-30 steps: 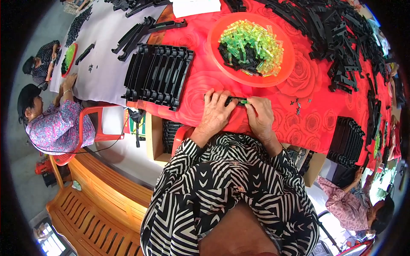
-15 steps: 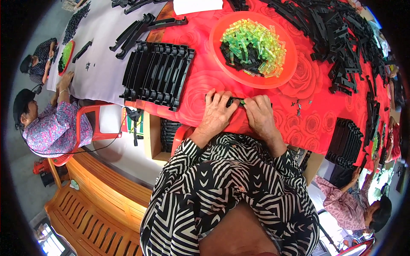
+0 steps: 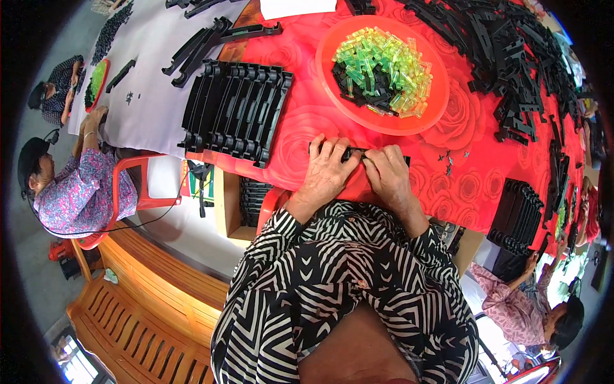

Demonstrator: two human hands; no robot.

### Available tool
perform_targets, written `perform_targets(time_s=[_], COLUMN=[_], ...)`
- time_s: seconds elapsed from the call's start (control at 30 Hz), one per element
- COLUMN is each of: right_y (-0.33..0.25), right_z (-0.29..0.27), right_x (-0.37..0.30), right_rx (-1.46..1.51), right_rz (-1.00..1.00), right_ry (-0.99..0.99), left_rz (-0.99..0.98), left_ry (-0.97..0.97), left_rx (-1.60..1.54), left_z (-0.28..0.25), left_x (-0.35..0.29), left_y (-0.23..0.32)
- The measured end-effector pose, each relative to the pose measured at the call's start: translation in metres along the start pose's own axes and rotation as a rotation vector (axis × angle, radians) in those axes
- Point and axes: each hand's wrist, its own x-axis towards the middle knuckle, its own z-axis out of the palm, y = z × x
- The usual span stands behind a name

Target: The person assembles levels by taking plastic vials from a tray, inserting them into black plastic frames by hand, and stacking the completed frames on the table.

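Both my hands work at the near edge of the red tablecloth, closed on one long black plastic strip (image 3: 354, 152). Most of the strip is covered by my fingers; short bits show between the hands and at the outer ends. My left hand (image 3: 325, 169) grips its left part, with fingers curled over it. My right hand (image 3: 390, 174) pinches farther right, fingertips bent down near the strip's middle. Just beyond them stands a round red tray (image 3: 425, 125) holding yellow-green clear vials (image 3: 384, 64) and small black pieces (image 3: 377, 96). Left of my hands, similar black strips (image 3: 236, 112) lie side by side.
Loose black strips (image 3: 505, 57) heap at the far right. Another row of strips (image 3: 517, 214) sits at the right table edge. Tiny dark pieces (image 3: 448, 160) are scattered right of my hand. Co-workers sit at left (image 3: 86, 185) and right (image 3: 518, 307). A wooden bench (image 3: 147, 307) stands lower left.
Between my hands, the small green bit seen earlier at my right fingertips no longer shows. My right fingers have shifted slightly on the strip; my left hand stays nearly in place.
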Motion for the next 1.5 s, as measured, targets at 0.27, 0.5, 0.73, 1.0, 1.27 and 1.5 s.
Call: perform_targets(time_s=[0.27, 0.5, 0.73, 1.0, 1.27, 1.5], right_y=[-0.001, -0.002, -0.004, -0.008, -0.007, -0.008], right_z=[0.004, 0.003, 0.005, 0.012, 0.006, 0.003], right_x=[-0.001, 0.002, 0.006, 0.005, 0.01, 0.009], right_rx=[-0.038, 0.018, 0.094, 0.075, 0.03, 0.098], right_rz=[-0.014, 0.04, 0.105, 0.089, 0.029, 0.048], right_ry=[0.051, 0.042, 0.03, 0.051, -0.064, 0.02], left_rz=[0.009, -0.054, -0.024, -0.039, -0.01, -0.022], left_ry=[0.013, 0.027, 0.042, 0.001, -0.016, 0.008], left_rx=[-0.016, -0.102, -0.139, -0.149, -0.166, -0.213], left_z=[0.0, 0.002, 0.005, -0.002, -0.006, -0.004], left_x=[0.0, 0.0, -0.001, 0.003, 0.006, 0.006], left_y=[0.0, 0.001, 0.0, -0.001, -0.006, -0.006])
